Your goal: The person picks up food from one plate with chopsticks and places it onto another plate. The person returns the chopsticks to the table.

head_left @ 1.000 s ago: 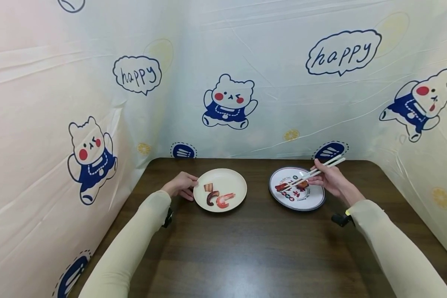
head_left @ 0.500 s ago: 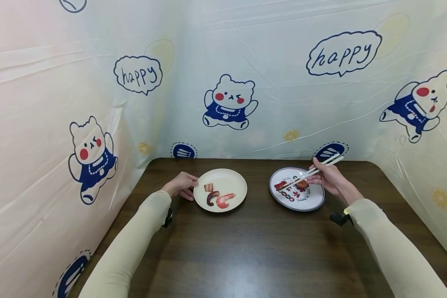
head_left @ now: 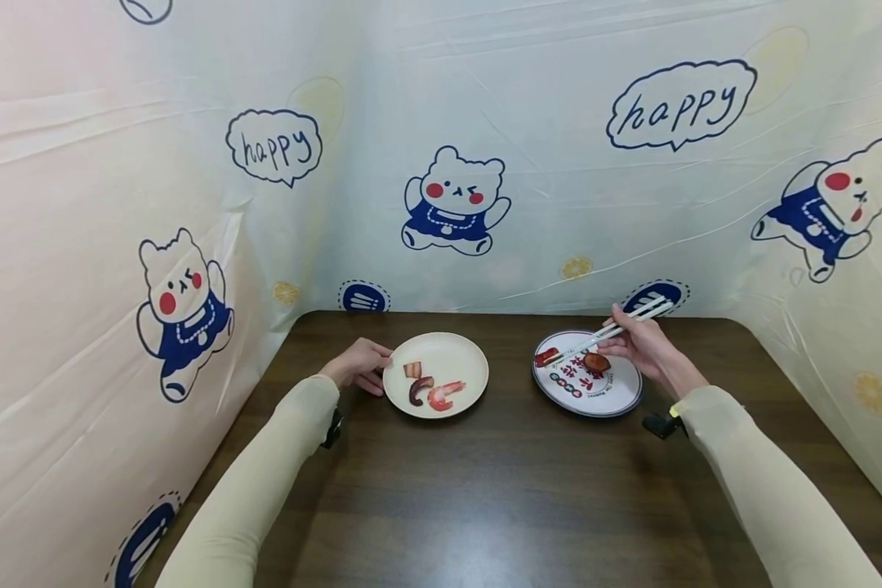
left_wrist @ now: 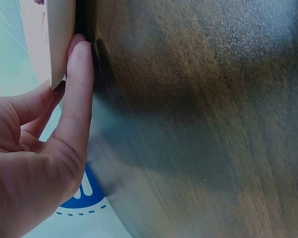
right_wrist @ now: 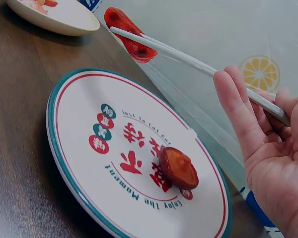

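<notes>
In the head view my left hand (head_left: 356,365) holds the left edge of a cream plate (head_left: 465,349). The left wrist view shows the thumb at the rim and fingers along the underside. On that plate lie a shrimp (head_left: 445,395), a dark curved piece (head_left: 416,392) and a small striped piece like pork belly (head_left: 412,370). My right hand (head_left: 650,347) grips white chopsticks (head_left: 607,331). Their tips pinch a glossy red piece of food (right_wrist: 129,35), raised over the far left of a printed white plate (right_wrist: 84,139). A brown mushroom-like cap (right_wrist: 179,168) sits on that plate.
Both plates stand towards the back of a dark wooden table (head_left: 441,490). A pale printed curtain (head_left: 559,204) hangs behind the table and along both sides. Bare tabletop separates the two plates.
My right hand and the chopsticks have shifted slightly left and away from me, and the red piece has come up off the printed plate with them. The left hand has stayed still.
</notes>
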The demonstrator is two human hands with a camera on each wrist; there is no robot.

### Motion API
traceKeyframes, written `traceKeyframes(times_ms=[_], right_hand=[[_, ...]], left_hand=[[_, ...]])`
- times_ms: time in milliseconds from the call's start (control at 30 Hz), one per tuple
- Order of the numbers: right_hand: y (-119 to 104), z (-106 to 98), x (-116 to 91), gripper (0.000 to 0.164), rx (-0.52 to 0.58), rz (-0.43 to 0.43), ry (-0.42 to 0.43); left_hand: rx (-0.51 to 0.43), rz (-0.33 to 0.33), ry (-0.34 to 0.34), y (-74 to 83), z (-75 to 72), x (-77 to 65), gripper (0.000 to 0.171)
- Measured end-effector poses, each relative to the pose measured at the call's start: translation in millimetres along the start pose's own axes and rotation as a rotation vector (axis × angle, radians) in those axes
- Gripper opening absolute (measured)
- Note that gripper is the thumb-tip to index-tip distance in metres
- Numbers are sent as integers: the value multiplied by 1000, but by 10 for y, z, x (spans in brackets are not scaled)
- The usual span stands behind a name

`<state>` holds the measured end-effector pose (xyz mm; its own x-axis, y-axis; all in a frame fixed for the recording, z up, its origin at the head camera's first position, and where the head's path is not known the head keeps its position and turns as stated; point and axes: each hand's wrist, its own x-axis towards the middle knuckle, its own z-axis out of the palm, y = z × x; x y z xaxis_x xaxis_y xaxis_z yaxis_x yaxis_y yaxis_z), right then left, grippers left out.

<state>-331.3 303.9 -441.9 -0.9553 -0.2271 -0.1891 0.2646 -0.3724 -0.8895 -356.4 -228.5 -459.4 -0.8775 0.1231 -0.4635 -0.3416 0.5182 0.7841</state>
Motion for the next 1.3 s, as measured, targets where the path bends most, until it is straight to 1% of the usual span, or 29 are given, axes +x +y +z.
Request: traceKeyframes(times_ms=[200,400,500,633,867,1000,1300], right_hand=[[16,55,47,37,-9,-30,12],[27,112,76,39,-3,-43,3],[27,141,96,40,-19,-52,12],[31,190,128,40,-51,-49,18],[77,275,168,39,-36,-39,-5],[115,313,192,40,-42,-30,2],[194,401,280,38,-72,-51,0]], left_hand=[[-7,5,-2,3,-7,5,42],[-9,7,-6,0,-3,6,42],[-6,7,-3,3,-3,9,42],[0,4,4,-1,4,16,42],[3,4,6,-10,10,9,41],[-6,5,-1,-7,8,-13,41],[-4,6,-2,14,7,-22,42]])
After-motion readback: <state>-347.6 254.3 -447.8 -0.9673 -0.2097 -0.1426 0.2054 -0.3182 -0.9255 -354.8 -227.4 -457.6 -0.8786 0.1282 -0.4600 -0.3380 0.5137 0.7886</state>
